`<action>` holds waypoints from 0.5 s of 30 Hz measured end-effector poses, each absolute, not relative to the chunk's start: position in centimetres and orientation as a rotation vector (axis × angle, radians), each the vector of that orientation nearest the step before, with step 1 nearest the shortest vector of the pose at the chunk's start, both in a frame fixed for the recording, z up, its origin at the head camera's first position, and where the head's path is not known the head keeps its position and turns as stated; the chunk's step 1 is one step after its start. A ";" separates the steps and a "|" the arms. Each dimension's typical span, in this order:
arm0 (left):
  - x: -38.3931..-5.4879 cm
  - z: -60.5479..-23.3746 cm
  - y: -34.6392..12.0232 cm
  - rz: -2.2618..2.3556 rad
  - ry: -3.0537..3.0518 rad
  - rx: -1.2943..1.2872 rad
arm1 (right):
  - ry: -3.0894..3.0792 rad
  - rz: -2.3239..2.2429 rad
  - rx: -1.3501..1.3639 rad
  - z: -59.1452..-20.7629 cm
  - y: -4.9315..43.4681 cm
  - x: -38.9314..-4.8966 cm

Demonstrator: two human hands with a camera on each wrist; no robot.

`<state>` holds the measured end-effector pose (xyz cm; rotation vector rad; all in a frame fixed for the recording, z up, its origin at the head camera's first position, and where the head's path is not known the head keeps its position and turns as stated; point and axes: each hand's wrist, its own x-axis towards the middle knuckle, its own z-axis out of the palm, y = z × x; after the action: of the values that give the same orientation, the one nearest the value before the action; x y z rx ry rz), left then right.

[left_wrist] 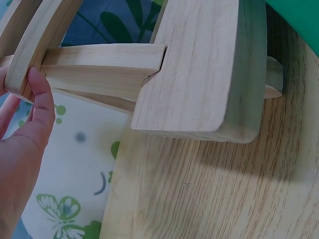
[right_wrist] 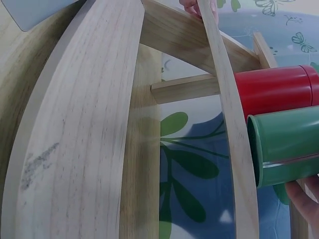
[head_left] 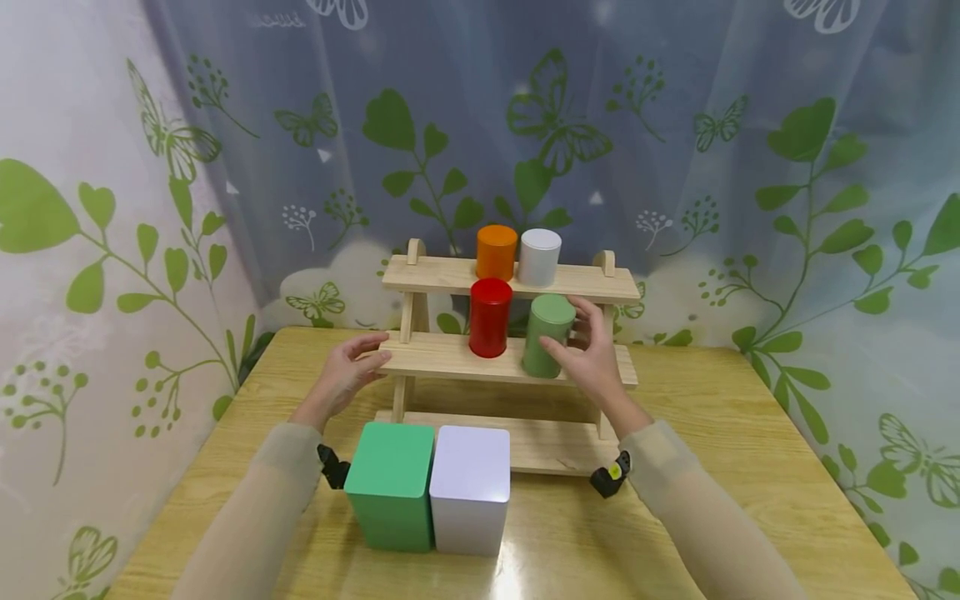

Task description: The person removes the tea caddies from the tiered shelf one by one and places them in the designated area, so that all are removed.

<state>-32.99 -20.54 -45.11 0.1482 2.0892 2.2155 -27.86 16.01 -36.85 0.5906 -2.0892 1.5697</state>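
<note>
My right hand (head_left: 597,358) grips a light green cylindrical can (head_left: 546,337), thumb on its near side and fingers behind. The can is at the middle tier's right half; in the right wrist view, the green can's (right_wrist: 286,144) base lies close to the board's edge. On the same tier, to its left, stands a red can (head_left: 489,321). At the left end of the wooden stand's middle board (head_left: 431,357), my left hand (head_left: 348,373) pinches the wood; the left wrist view shows its fingers (left_wrist: 42,102) around the board's end.
An orange can (head_left: 496,252) and a white can (head_left: 539,258) stand side by side on the top board. Two boxes, one green (head_left: 391,460) and one pale lavender (head_left: 471,462), sit on the wooden table (head_left: 720,433) before the stand. A patterned curtain (head_left: 465,100) hangs behind.
</note>
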 end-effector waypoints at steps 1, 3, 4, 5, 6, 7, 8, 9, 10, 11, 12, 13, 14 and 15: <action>-33.0 -45.2 -20.5 2.216 2.095 0.152 | -2.088 1.573 0.591 -36.9 16.1 -27.8; -33.0 -45.3 -20.6 2.218 2.100 0.157 | -2.090 1.572 0.588 -36.9 16.2 -27.6; -33.0 -45.3 -20.6 2.220 2.100 0.158 | -2.092 1.570 0.584 -36.9 16.3 -27.4; -33.0 -45.3 -20.5 2.221 2.099 0.157 | -2.091 1.569 0.581 -36.9 16.3 -27.3; -33.0 -45.3 -20.5 2.220 2.099 0.156 | -2.092 1.565 0.576 -36.9 16.4 -27.2; -33.0 -45.3 -20.5 2.219 2.099 0.155 | -2.093 1.564 0.575 -36.9 16.4 -27.1; -33.0 -45.3 -20.5 2.217 2.101 0.154 | -2.092 1.561 0.575 -36.9 16.4 -27.0; -33.0 -45.3 -20.5 2.217 2.102 0.153 | -2.092 1.559 0.575 -36.9 16.5 -26.9; -33.0 -45.3 -20.5 2.215 2.104 0.153 | -2.091 1.556 0.577 -36.9 16.5 -26.8; -33.0 -45.3 -20.5 2.213 2.108 0.152 | -2.092 1.551 0.579 -36.9 16.5 -26.7; -33.0 -45.3 -20.5 2.213 2.111 0.153 | -2.091 1.550 0.583 -36.8 16.6 -26.5; -33.0 -45.3 -20.5 2.214 2.114 0.153 | -2.090 1.548 0.588 -36.8 16.6 -26.4; -33.0 -45.3 -20.5 2.215 2.117 0.153 | -2.088 1.548 0.592 -36.8 16.7 -26.3; -33.0 -45.3 -20.5 2.217 2.118 0.152 | -2.087 1.547 0.596 -36.7 16.7 -26.2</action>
<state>-33.01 -20.46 -45.26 0.1516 2.1177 2.2173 -26.16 16.70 -36.73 0.5956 -2.0872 1.5467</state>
